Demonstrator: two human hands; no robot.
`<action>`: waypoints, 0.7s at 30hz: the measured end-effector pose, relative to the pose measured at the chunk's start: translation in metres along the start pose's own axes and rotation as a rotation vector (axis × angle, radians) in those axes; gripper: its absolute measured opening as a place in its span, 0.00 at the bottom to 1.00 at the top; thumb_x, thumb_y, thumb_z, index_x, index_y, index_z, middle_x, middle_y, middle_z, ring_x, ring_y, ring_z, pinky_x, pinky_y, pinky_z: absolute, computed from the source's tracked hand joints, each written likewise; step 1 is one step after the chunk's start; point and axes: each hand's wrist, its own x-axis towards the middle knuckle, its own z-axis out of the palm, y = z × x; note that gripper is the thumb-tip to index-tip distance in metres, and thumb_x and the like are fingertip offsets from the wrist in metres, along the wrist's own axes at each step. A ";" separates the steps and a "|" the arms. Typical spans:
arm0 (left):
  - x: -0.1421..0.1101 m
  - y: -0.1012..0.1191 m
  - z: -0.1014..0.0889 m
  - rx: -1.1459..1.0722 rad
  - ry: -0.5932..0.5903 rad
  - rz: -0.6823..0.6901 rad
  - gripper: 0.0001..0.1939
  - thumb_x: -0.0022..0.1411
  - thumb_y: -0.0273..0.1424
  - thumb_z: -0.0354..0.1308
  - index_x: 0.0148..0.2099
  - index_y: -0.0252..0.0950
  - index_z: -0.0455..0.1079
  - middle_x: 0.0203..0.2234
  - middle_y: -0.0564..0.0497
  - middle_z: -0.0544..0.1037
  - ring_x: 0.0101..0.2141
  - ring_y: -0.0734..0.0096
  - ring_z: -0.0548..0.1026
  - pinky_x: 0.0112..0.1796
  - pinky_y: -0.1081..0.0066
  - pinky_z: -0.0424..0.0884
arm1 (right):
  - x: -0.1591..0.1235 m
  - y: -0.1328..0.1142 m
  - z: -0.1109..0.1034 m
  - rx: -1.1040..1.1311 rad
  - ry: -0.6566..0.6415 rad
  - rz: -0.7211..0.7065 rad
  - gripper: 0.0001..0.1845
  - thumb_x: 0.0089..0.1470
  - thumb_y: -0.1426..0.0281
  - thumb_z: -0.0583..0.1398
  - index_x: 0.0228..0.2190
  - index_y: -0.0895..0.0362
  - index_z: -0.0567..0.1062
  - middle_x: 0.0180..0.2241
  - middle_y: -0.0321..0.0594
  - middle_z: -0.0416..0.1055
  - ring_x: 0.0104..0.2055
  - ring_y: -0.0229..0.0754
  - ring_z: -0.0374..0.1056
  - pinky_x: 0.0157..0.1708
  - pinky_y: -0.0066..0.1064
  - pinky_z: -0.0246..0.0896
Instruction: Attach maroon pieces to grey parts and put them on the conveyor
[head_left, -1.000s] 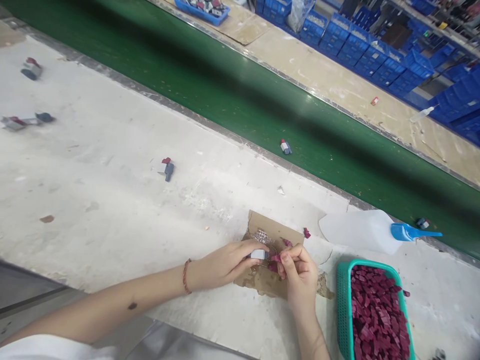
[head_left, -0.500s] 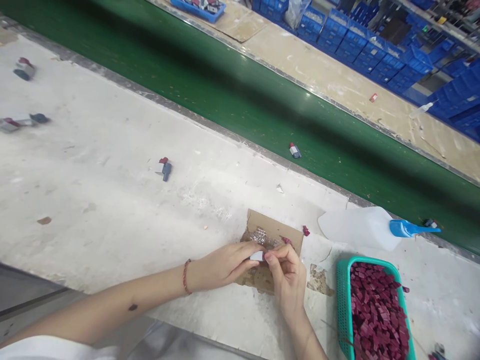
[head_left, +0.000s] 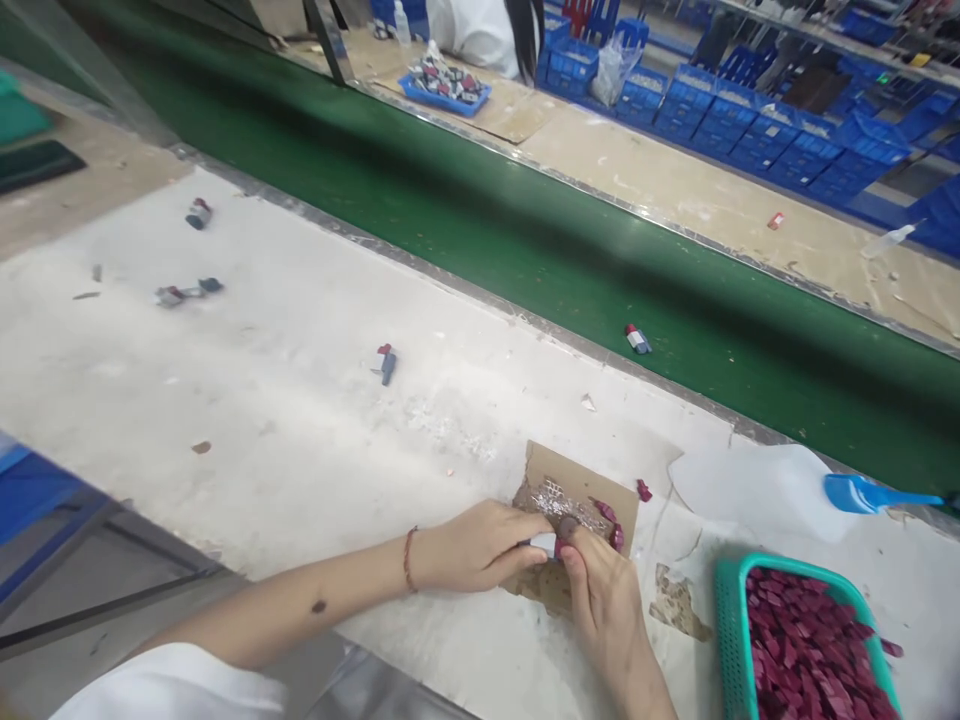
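Note:
My left hand point(head_left: 476, 547) is closed around a small white and grey part point(head_left: 543, 544) at the near edge of the white worktable. My right hand point(head_left: 604, 598) meets it from the right, its thumb and fingers pinched against the same part, with a bit of dark red showing at the fingertips. Both hands rest over a torn brown cardboard piece point(head_left: 581, 482) that carries a cluster of small shiny metal bits point(head_left: 553, 493) and a few dark red plastic pieces point(head_left: 609, 516).
A teal basket point(head_left: 729, 625) full of dark red pieces stands at the right. Behind it lie a white sheet point(head_left: 757, 482) and a blue scoop point(head_left: 862, 494). Assembled parts point(head_left: 385, 363) lie scattered on the table; another point(head_left: 637, 339) rides the green conveyor belt point(head_left: 487, 215). Blue bins and a person in white are beyond.
The camera has tilted up and shifted, showing more of the far side. The part on the belt moved right. My right hand closed in onto the part held in my left.

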 end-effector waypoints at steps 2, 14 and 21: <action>0.001 0.002 -0.004 0.017 -0.005 0.011 0.28 0.73 0.47 0.28 0.37 0.36 0.63 0.27 0.48 0.75 0.27 0.65 0.72 0.29 0.70 0.64 | 0.000 0.000 0.001 0.005 0.014 0.002 0.21 0.69 0.68 0.44 0.26 0.54 0.67 0.21 0.36 0.67 0.23 0.40 0.67 0.24 0.29 0.58; 0.078 -0.051 -0.086 0.169 0.465 -0.340 0.08 0.67 0.35 0.54 0.44 0.37 0.66 0.32 0.50 0.80 0.32 0.65 0.78 0.37 0.70 0.72 | -0.015 0.029 -0.011 0.073 0.214 0.311 0.23 0.66 0.58 0.46 0.33 0.54 0.76 0.23 0.38 0.71 0.24 0.42 0.69 0.26 0.29 0.66; 0.143 -0.092 -0.145 0.368 0.688 -0.421 0.15 0.65 0.22 0.47 0.53 0.29 0.64 0.51 0.32 0.74 0.55 0.50 0.70 0.54 0.52 0.64 | -0.012 0.020 -0.009 0.190 0.204 0.294 0.22 0.65 0.57 0.48 0.33 0.53 0.77 0.27 0.40 0.74 0.28 0.42 0.72 0.29 0.28 0.69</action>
